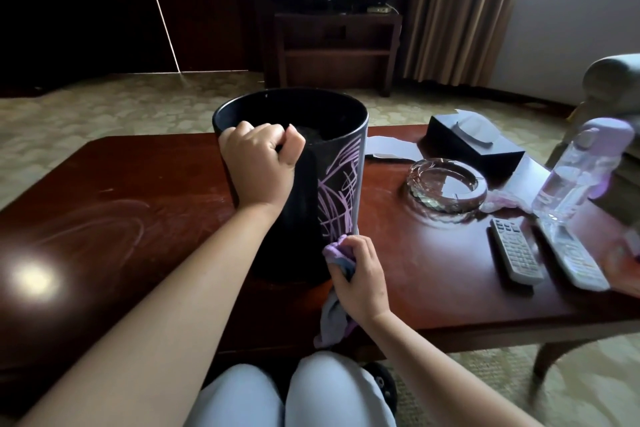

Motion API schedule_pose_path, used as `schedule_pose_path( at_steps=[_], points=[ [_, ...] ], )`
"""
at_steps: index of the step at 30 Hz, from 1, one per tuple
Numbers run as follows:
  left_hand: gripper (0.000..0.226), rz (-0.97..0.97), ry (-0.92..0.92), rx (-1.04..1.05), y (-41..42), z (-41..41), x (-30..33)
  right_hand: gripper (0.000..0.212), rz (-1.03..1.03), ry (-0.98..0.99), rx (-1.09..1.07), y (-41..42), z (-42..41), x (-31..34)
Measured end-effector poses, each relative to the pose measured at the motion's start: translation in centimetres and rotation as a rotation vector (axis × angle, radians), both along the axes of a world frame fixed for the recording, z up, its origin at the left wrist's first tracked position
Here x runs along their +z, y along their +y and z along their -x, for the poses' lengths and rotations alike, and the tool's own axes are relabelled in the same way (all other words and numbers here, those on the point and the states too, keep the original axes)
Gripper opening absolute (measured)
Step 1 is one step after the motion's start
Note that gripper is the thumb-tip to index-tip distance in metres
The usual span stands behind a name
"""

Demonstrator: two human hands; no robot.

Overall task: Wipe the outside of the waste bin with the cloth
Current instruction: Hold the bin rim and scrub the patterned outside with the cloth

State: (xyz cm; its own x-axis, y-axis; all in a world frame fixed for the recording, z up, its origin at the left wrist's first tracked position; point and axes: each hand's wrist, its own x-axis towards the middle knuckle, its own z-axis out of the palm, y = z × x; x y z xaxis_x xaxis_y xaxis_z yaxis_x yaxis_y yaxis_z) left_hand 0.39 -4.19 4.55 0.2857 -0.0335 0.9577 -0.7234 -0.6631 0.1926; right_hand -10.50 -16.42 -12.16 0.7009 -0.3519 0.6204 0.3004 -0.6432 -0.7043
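Observation:
A black round waste bin stands upright on the dark wooden coffee table, with purple scribbled lines on its right side. My left hand grips the near rim of the bin, fingers curled over the edge. My right hand holds a bunched purple and grey cloth and presses it against the bin's lower right wall, near the base. The cloth's loose end hangs down past the table's front edge.
To the right on the table lie a glass ashtray, a black tissue box, a remote control, a white phone handset and a clear bottle with a purple cap. My knees sit below the front edge.

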Motion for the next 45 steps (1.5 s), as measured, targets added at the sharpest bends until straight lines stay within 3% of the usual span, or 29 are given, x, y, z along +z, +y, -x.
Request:
schedule_pose_path(
  at_steps=[3,7,10,15,19,23,27,32,34,36,39,41,43,45],
  points=[
    [0.044,-0.006,0.006,-0.002,-0.1,0.0,0.0,0.021,-0.173,0.029,-0.140,-0.3,-0.5,0.3],
    [0.043,0.002,-0.006,0.002,-0.1,0.0,-0.1,0.019,-0.009,-0.013,-0.034,-0.1,-0.1,0.3],
    [0.044,-0.007,0.002,-0.004,0.0,-0.1,0.1,0.018,-0.229,0.040,-0.149,-0.4,-0.7,0.9],
    [0.043,0.003,-0.005,0.002,-0.1,0.1,0.0,0.016,-0.052,-0.041,-0.004,0.1,-0.2,1.3],
    [0.044,-0.007,0.012,0.004,0.0,0.0,0.1,0.025,-0.307,0.007,-0.144,-0.3,-1.2,1.9],
    [0.043,0.003,-0.010,0.006,-0.2,0.0,-0.1,0.016,-0.138,-0.071,-0.049,1.3,-0.4,2.0],
    [0.043,-0.011,0.007,0.003,0.0,0.0,0.0,0.022,-0.377,-0.008,-0.160,0.9,-1.0,2.0],
    [0.043,-0.006,-0.008,0.008,-0.1,0.0,0.0,0.024,-0.151,-0.076,-0.036,2.5,-0.3,2.4],
    [0.043,-0.012,-0.006,0.004,0.0,0.0,0.1,0.037,-0.306,-0.067,-0.127,2.4,-0.7,2.6],
    [0.043,-0.014,-0.006,0.005,0.1,0.1,0.1,0.034,-0.432,-0.043,-0.186,2.3,-1.0,2.6],
    [0.043,-0.009,-0.024,0.004,-0.1,0.1,0.1,0.022,-0.263,-0.061,-0.129,2.8,-0.5,2.4],
    [0.043,-0.008,-0.013,-0.003,-0.1,0.1,0.1,0.026,-0.330,-0.045,-0.129,2.3,-0.7,2.6],
    [0.043,-0.007,0.001,-0.007,0.0,0.1,0.1,0.025,-0.525,-0.012,-0.170,1.7,-1.2,2.9],
    [0.043,-0.008,0.001,-0.003,0.0,0.1,0.1,0.024,-0.491,-0.025,-0.172,1.6,-1.1,3.0]
  ],
)
